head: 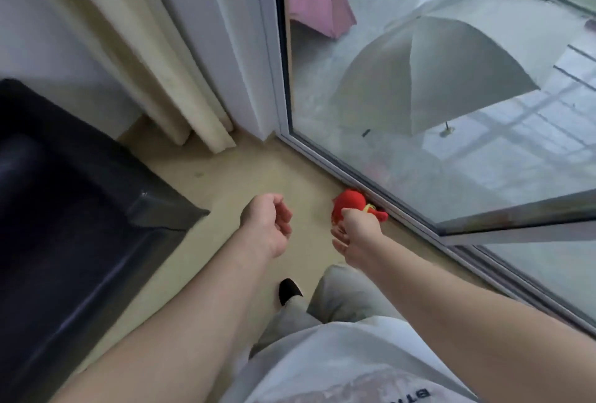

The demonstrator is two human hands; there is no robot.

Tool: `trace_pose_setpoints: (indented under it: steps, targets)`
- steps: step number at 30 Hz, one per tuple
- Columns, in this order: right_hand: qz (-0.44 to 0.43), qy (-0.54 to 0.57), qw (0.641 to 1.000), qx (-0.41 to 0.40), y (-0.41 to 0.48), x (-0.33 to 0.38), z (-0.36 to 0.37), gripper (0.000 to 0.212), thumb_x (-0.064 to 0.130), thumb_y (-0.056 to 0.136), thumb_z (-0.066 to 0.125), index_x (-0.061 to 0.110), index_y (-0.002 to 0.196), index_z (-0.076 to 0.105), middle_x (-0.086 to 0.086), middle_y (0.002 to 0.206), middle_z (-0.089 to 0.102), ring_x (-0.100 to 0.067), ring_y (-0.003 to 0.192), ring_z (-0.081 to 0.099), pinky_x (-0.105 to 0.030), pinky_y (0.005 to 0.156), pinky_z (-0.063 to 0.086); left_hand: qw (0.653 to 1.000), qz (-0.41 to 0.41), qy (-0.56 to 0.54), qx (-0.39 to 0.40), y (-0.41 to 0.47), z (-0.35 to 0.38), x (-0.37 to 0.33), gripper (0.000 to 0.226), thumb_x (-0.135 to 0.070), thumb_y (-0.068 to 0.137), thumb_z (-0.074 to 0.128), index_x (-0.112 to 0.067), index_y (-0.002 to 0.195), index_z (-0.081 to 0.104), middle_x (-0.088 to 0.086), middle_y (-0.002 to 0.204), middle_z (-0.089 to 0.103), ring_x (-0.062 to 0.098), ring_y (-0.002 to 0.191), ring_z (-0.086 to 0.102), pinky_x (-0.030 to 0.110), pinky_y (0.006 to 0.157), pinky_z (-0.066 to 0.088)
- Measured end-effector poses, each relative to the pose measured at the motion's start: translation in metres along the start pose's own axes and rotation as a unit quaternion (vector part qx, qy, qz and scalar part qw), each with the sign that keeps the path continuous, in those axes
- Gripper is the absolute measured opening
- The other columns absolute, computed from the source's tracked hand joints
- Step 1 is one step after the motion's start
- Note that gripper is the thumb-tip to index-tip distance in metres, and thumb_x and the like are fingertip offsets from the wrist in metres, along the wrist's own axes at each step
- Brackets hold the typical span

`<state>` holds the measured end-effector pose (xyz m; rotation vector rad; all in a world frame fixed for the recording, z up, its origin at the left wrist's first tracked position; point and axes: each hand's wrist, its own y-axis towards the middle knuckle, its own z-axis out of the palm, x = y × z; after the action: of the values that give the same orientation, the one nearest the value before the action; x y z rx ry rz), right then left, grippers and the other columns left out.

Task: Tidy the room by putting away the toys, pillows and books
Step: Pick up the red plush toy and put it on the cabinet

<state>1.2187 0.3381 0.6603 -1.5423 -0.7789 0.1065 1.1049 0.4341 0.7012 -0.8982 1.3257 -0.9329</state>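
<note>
Right hand (356, 232), loosely open, hovers over a red plush toy (349, 203) beside the glass door (371, 183); left hand (267, 225) loosely curled, empty.

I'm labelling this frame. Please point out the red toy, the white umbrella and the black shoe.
red toy (347, 203), head view, on its round red top.
white umbrella (451, 80), head view, on a front panel of its canopy.
black shoe (289, 289), head view, on its toe.
</note>
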Motion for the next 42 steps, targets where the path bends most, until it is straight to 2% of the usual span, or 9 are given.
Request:
trace_pose_setpoints:
  steps: [7, 13, 18, 22, 25, 29, 33, 36, 42]
  targets:
    - [0.026, 0.174, 0.982, -0.067, 0.04, 0.057, 0.022, 0.018, 0.023, 0.1, 0.052, 0.014, 0.115, 0.054, -0.007, 0.11, 0.055, -0.016, 0.069, 0.056, -0.03, 0.061, 0.044, 0.984, -0.014, 0.171, 0.054, 0.042, 0.089, -0.064, 0.025, -0.013, 0.093, 0.053, -0.02, 0.07, 0.052, -0.008, 0.046, 0.051, 0.01, 0.055, 0.049, 0.024, 0.053, 0.027]
    - [0.056, 0.303, 0.945, -0.107, 0.1, 0.089, 0.041, 0.014, 0.018, 0.098, 0.049, 0.012, 0.109, 0.055, -0.007, 0.086, 0.052, -0.018, 0.061, 0.053, -0.025, 0.056, 0.037, 0.933, 0.007, 0.347, 0.09, 0.073, 0.166, -0.086, 0.021, -0.014, 0.096, 0.057, -0.019, 0.076, 0.057, -0.006, 0.062, 0.054, 0.01, 0.056, 0.051, 0.022, 0.05, 0.03]
    - [0.147, 0.446, 0.874, -0.124, 0.13, 0.1, 0.06, 0.008, 0.017, 0.099, 0.045, 0.015, 0.101, 0.052, -0.005, 0.071, 0.045, -0.018, 0.054, 0.043, -0.026, 0.051, 0.03, 0.854, 0.065, 0.506, 0.107, 0.084, 0.207, -0.106, 0.012, -0.012, 0.095, 0.063, -0.015, 0.084, 0.065, -0.001, 0.073, 0.06, 0.012, 0.059, 0.055, 0.023, 0.048, 0.032]
    - [0.143, 0.514, 0.828, -0.171, 0.13, 0.117, 0.063, 0.017, 0.016, 0.099, 0.047, 0.011, 0.111, 0.057, -0.006, 0.069, 0.046, -0.017, 0.053, 0.042, -0.024, 0.048, 0.03, 0.755, 0.077, 0.633, 0.152, 0.09, 0.231, -0.108, 0.02, -0.011, 0.094, 0.063, -0.013, 0.074, 0.06, -0.001, 0.059, 0.055, 0.014, 0.051, 0.045, 0.025, 0.049, 0.027]
    - [0.13, 0.576, 0.786, -0.182, 0.148, 0.116, 0.053, 0.026, 0.013, 0.098, 0.046, 0.012, 0.121, 0.056, -0.005, 0.074, 0.046, -0.017, 0.057, 0.045, -0.025, 0.049, 0.036, 0.645, 0.091, 0.728, 0.213, 0.115, 0.254, -0.09, 0.033, -0.007, 0.091, 0.06, -0.018, 0.061, 0.048, -0.006, 0.047, 0.04, 0.013, 0.044, 0.031, 0.027, 0.048, 0.02]
    - [0.158, 0.671, 0.675, -0.263, 0.187, 0.085, 0.041, 0.013, 0.013, 0.096, 0.047, 0.014, 0.085, 0.055, -0.005, 0.066, 0.048, -0.018, 0.054, 0.045, -0.025, 0.051, 0.034, 0.488, 0.134, 0.82, 0.268, 0.17, 0.281, -0.05, 0.026, -0.005, 0.088, 0.055, -0.02, 0.069, 0.048, 0.005, 0.066, 0.041, 0.019, 0.055, 0.029, 0.03, 0.054, 0.021]
    - [0.203, 0.651, 0.676, -0.28, 0.232, 0.031, 0.07, 0.012, 0.014, 0.092, 0.052, 0.014, 0.082, 0.059, -0.005, 0.07, 0.053, -0.022, 0.066, 0.051, -0.027, 0.053, 0.036, 0.349, 0.169, 0.868, 0.311, 0.234, 0.284, -0.022, 0.017, -0.017, 0.082, 0.055, -0.027, 0.069, 0.049, 0.007, 0.078, 0.049, 0.022, 0.074, 0.04, 0.034, 0.07, 0.033]
    - [0.215, 0.646, 0.688, -0.251, 0.299, -0.006, 0.094, 0.008, 0.014, 0.091, 0.054, 0.014, 0.09, 0.062, -0.006, 0.075, 0.056, -0.024, 0.071, 0.053, -0.029, 0.055, 0.039, 0.245, 0.181, 0.895, 0.325, 0.301, 0.287, 0.007, 0.011, -0.018, 0.089, 0.057, -0.023, 0.096, 0.064, -0.001, 0.088, 0.064, 0.021, 0.08, 0.059, 0.031, 0.074, 0.048]
    - [0.168, 0.644, 0.715, -0.214, 0.456, -0.06, 0.084, 0.013, 0.018, 0.096, 0.056, 0.019, 0.083, 0.057, -0.008, 0.087, 0.061, -0.027, 0.083, 0.06, -0.038, 0.07, 0.049, 0.114, 0.237, 0.906, 0.331, 0.445, 0.314, 0.119, 0.032, -0.019, 0.092, 0.056, -0.022, 0.123, 0.062, -0.001, 0.116, 0.069, 0.024, 0.099, 0.067, 0.037, 0.085, 0.057]
